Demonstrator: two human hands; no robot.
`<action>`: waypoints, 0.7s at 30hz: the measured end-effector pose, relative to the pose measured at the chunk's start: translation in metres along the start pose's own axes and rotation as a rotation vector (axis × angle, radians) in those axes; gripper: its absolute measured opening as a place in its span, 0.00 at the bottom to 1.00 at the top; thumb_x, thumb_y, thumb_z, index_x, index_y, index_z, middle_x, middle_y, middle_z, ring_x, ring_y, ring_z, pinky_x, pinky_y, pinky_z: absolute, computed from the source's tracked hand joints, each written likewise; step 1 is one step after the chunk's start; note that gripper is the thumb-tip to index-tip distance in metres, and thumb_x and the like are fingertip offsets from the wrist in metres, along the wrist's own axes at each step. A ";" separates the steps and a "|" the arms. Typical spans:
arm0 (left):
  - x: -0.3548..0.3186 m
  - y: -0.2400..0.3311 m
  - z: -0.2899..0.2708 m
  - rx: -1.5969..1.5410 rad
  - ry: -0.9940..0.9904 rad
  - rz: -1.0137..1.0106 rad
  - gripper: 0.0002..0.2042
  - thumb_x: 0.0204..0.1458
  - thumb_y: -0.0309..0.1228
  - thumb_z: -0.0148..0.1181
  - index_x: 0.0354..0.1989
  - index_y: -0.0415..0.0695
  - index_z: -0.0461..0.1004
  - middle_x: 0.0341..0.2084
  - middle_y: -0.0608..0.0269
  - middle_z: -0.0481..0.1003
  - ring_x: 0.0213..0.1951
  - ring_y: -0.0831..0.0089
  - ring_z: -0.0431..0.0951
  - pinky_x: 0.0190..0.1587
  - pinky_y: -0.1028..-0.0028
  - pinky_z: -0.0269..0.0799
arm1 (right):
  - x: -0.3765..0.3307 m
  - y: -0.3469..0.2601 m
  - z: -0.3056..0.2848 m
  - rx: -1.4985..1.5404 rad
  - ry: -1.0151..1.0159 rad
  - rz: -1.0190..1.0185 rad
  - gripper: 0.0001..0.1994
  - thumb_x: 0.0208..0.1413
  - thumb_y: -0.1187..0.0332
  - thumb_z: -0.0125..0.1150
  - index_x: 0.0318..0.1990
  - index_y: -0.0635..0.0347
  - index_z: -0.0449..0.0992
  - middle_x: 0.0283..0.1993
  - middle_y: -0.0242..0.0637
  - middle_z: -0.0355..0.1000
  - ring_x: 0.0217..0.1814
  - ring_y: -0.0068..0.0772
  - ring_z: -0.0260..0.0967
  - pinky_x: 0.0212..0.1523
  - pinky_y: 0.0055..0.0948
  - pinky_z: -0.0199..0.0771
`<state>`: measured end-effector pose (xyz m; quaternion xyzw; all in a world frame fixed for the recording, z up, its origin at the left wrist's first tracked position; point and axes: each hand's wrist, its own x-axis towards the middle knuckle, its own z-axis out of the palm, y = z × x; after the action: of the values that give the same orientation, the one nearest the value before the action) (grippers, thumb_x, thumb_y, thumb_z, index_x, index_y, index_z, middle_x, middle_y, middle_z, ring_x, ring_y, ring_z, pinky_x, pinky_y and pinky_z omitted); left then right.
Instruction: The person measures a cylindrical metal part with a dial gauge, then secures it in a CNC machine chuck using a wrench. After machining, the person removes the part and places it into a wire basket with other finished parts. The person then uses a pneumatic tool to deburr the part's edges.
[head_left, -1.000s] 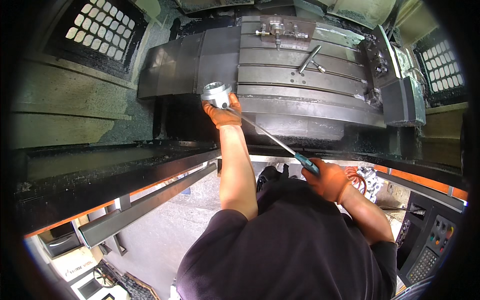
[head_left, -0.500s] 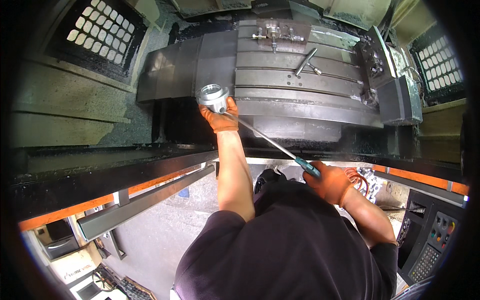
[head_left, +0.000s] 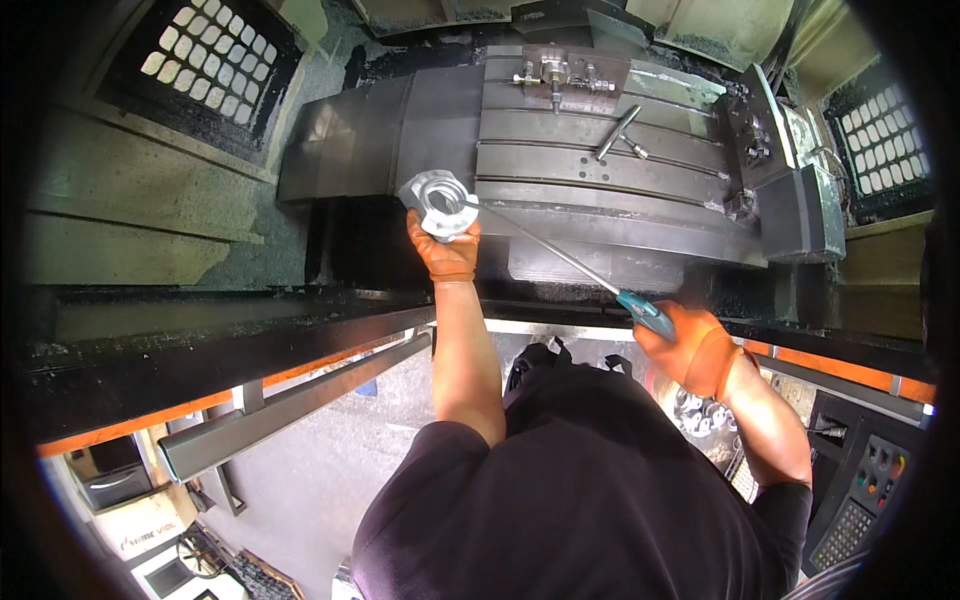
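Observation:
In an orange glove, my left hand (head_left: pixel 447 256) is closed round a silver machined metal housing (head_left: pixel 428 221) with a round bore, holding it up in front of the machine table's left part. My right hand (head_left: pixel 692 348), also gloved in orange, grips the teal handle of an air blow gun (head_left: pixel 642 312). Its long thin tube slants up and left, and the tip reaches the right side of the housing by the bore. Whether the tip touches the metal I cannot tell.
Beyond my hands lies a slotted machine table (head_left: pixel 540 160), carrying a clamping fixture (head_left: pixel 556 75) and a T-handle wrench (head_left: pixel 618 135). A dark block (head_left: pixel 803 215) stands at its right end. A control panel (head_left: pixel 865 490) is at lower right, near several metal parts (head_left: pixel 703 412).
My left hand has turned the housing so its bore faces me more. The blow gun and my right hand have shifted right, and the tip has moved up from the housing's lower side.

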<state>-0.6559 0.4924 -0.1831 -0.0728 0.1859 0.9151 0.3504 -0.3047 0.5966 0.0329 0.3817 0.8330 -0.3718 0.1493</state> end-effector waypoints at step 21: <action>0.009 -0.013 -0.020 0.036 -0.098 -0.078 0.27 0.56 0.52 0.60 0.60 0.51 0.75 0.54 0.65 0.79 0.55 0.63 0.78 0.59 0.56 0.72 | 0.007 -0.007 -0.015 -0.130 -0.133 0.006 0.22 0.65 0.51 0.60 0.56 0.58 0.76 0.40 0.54 0.80 0.45 0.58 0.79 0.48 0.49 0.78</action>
<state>-0.6542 0.4993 -0.2074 -0.0290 0.1819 0.8998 0.3956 -0.3139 0.6087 0.0428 0.3480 0.8426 -0.3408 0.2297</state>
